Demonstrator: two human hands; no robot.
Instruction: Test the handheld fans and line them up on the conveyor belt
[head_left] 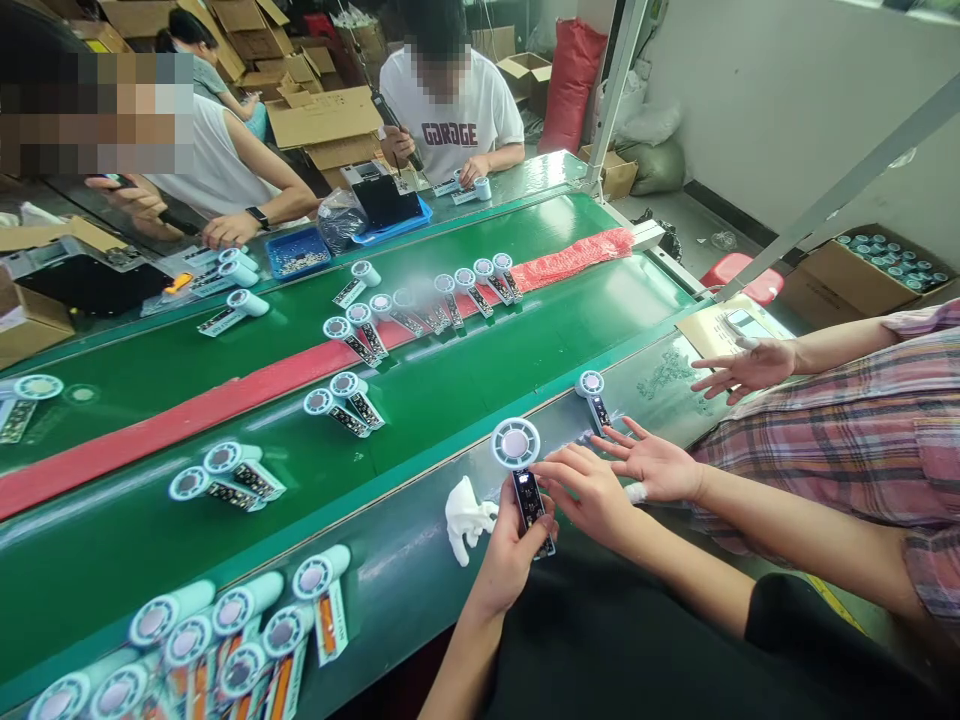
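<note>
My left hand (504, 562) grips the handle of a small handheld fan (516, 444). Its round light-blue head faces up, and the handle's open side bares a dark circuit board. Beside the handle is my right hand (589, 492), fingers loosely stretched, their tips at the handle's right edge; whether they press on it I cannot tell. A crumpled white glove (469, 520) lies on the metal ledge left of my hands. Another fan (591, 386) with a bare board lies on the ledge beyond them, near a co-worker's open hand (660, 464).
A green conveyor belt (450, 420) with a red strip (172, 420) carries several fans. More fans with orange parts crowd the lower left (187, 640). The plaid-sleeved co-worker's other hand (757, 366) hovers at right. Two people work across the belt; a box of fans (847, 285) stands right.
</note>
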